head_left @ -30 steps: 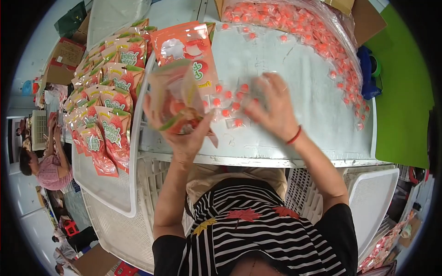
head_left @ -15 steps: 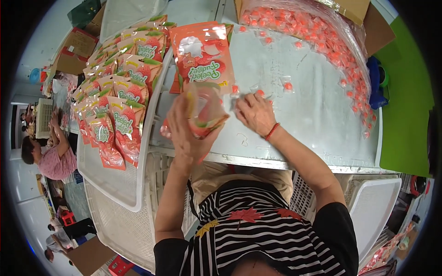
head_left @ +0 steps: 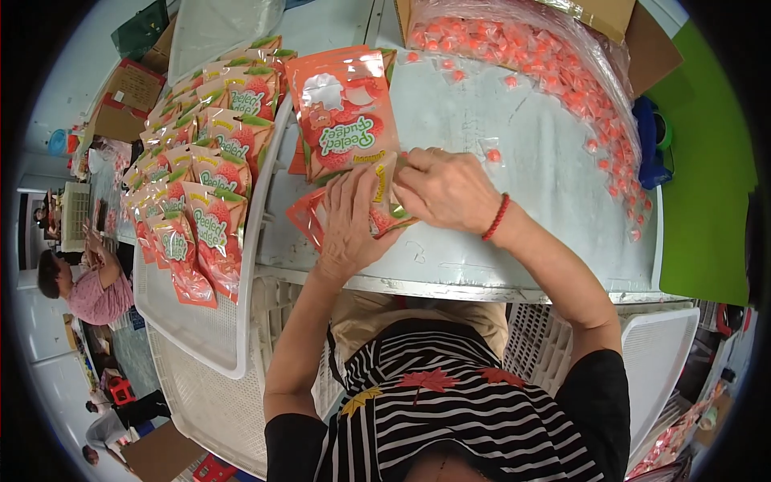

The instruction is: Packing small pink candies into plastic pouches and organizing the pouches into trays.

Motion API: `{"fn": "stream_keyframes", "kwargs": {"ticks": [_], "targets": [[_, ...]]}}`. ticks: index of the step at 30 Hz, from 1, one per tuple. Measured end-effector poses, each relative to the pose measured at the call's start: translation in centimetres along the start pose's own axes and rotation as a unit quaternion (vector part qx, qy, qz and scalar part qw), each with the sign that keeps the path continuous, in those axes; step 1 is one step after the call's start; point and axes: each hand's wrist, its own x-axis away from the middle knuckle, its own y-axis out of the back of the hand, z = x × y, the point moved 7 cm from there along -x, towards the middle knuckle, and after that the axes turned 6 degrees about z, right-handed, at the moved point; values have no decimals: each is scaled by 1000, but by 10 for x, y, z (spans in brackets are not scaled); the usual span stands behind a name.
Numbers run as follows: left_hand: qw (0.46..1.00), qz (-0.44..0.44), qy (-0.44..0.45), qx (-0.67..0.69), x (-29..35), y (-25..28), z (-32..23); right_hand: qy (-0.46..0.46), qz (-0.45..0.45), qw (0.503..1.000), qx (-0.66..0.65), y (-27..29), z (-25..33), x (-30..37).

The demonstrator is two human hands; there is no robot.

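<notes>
At the far left, a co-worker in a pink top [head_left: 98, 296] sits near the dark fisheye rim, too small for detail. A white mesh plastic tray [head_left: 243, 341] bears overlapping rows of plump, peach-coloured foil pouches [head_left: 217, 249], each mostly covering the one behind. Right of it, a flat stack of pink foil pouches [head_left: 341, 100] lies on the pale tabletop [head_left: 562, 217], its near edge partly covered.

Just below that stack, the left hand [head_left: 353, 221] grips a glossy pink-and-red pouch [head_left: 380, 219] lying on its side, fingers close together over it and thumb along its near side; the palm hides the pouch's middle. The right hand [head_left: 448, 191] is bunched, fingers curled at the pouch's right end. Its fingertips are hidden, so whether they pinch the pouch or something smaller cannot be told.

One red candy in a clear wrapper [head_left: 493, 155] lies beyond the right knuckles. Farther right, a heap of wrapped red candies [head_left: 554, 76] spills from clear plastic sheeting [head_left: 625, 84] beside a brown cardboard box [head_left: 594, 16], cut off at the top.
</notes>
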Motion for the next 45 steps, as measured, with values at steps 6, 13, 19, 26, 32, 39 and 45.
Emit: {"fn": "stream_keyframes", "kwargs": {"ticks": [6, 13, 19, 26, 32, 39, 45], "targets": [[999, -18, -4, 47, -4, -11, -10, -154, -98, 983, -32, 7, -10, -12], [999, -12, 7, 31, -8, -5, -17, -144, -69, 985, -68, 16, -14, -28], [992, -37, 57, 108, -2, -6, -8, -262, -153, 877, -373, -9, -23, -2], [988, -53, 51, 137, -6, -3, -7, -211, -61, 917, -332, 1, -3, -11], [966, -64, 89, 235, -13, 1, -3, -201, -175, 898, -349, 41, 2, -19], [957, -177, 101, 208, 18, 54, 20, -300, -190, 929, -109, 9, -108, 84], [915, -252, 231, 215, 70, 74, 73, -256, -137, 953, -92, -62, -82, 77]]}}
